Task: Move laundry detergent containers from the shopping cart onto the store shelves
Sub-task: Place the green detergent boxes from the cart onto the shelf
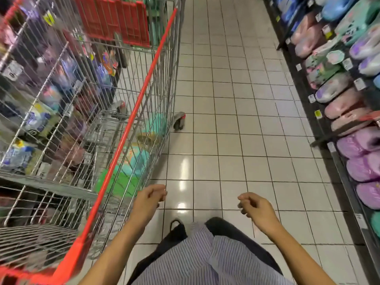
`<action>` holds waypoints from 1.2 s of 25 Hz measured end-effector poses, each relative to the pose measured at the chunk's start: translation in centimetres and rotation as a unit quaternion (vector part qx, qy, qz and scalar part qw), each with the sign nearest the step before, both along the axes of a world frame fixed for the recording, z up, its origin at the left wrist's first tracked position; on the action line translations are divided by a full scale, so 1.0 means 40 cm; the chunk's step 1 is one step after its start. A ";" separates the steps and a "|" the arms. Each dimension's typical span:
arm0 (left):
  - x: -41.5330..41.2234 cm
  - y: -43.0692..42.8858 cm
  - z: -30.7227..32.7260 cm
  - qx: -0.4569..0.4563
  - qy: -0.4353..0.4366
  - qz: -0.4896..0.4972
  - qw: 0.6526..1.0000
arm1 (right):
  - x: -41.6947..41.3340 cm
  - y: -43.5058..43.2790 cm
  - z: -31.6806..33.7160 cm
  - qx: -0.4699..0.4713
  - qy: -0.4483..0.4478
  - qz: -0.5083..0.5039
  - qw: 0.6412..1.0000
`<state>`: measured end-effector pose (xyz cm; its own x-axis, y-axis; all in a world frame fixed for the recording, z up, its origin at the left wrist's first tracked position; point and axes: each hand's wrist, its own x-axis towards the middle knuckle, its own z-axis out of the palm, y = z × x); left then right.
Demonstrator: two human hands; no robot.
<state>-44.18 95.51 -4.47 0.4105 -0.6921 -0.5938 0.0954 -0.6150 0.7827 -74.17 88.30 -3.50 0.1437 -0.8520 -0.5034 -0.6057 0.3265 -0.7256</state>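
Note:
A wire shopping cart (152, 64) with red rim edges stands at my left. Through its mesh I see several teal and green detergent pouches (133, 161) low in the basket. Store shelves (320, 128) run along the right, stocked with pink, purple and teal detergent pouches (364, 167). My left hand (151, 199) hovers just right of the cart's red rim, fingers loosely curled, holding nothing. My right hand (254, 206) hangs over the tiled floor, also loosely curled and empty, well short of the shelves.
White tiled floor (226, 110) fills the aisle between cart and shelves. A cart wheel (178, 121) sticks out onto the tiles. More shelves with packaged goods (39, 120) show through the cart mesh at left. My striped shirt and dark trousers are below.

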 end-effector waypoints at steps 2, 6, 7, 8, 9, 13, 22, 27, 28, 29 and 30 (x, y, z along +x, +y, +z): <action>0.024 -0.073 0.010 -0.006 -0.016 -0.015 1.000 | 0.020 -0.074 0.005 0.010 -0.007 -0.007 1.000; 0.050 -0.191 0.019 -0.009 -0.055 -0.011 0.998 | 0.087 -0.262 0.024 0.010 -0.025 0.029 0.999; 0.045 -0.218 0.030 -0.010 -0.058 -0.006 0.998 | 0.113 -0.314 0.036 0.008 -0.033 0.050 0.998; 0.041 -0.242 0.045 -0.010 -0.059 0.004 0.998 | 0.143 -0.367 0.053 0.007 -0.042 0.074 0.996; 0.036 -0.259 0.064 -0.012 -0.062 0.016 0.998 | 0.178 -0.416 0.074 0.005 -0.054 0.101 0.993; -0.001 -0.290 0.188 -0.058 -0.070 0.086 0.992 | 0.335 -0.583 0.198 -0.004 -0.109 0.242 0.964; 0.146 -0.244 0.477 -0.186 -0.230 0.369 0.881 | 0.795 -0.701 0.507 -0.096 -0.345 0.462 0.811; 0.408 -0.204 0.372 -0.073 -0.247 0.437 0.862 | 1.142 -0.642 0.435 -0.092 -0.264 0.578 0.767; 0.457 -0.199 0.330 -0.025 -0.238 0.437 0.867 | 1.205 -0.627 0.393 -0.079 -0.227 0.608 0.757; 0.496 -0.196 0.286 0.011 -0.209 0.435 0.876 | 1.257 -0.612 0.343 -0.066 -0.181 0.639 0.744; 0.533 -0.192 0.234 0.031 -0.170 0.438 0.882 | 1.307 -0.597 0.289 -0.052 -0.137 0.668 0.730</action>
<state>-22.87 87.81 4.91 0.9334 0.0092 -0.3588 0.3217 -0.4649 0.8249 -21.89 64.43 8.05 0.9640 0.1084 -0.2427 -0.1614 -0.4869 -0.8584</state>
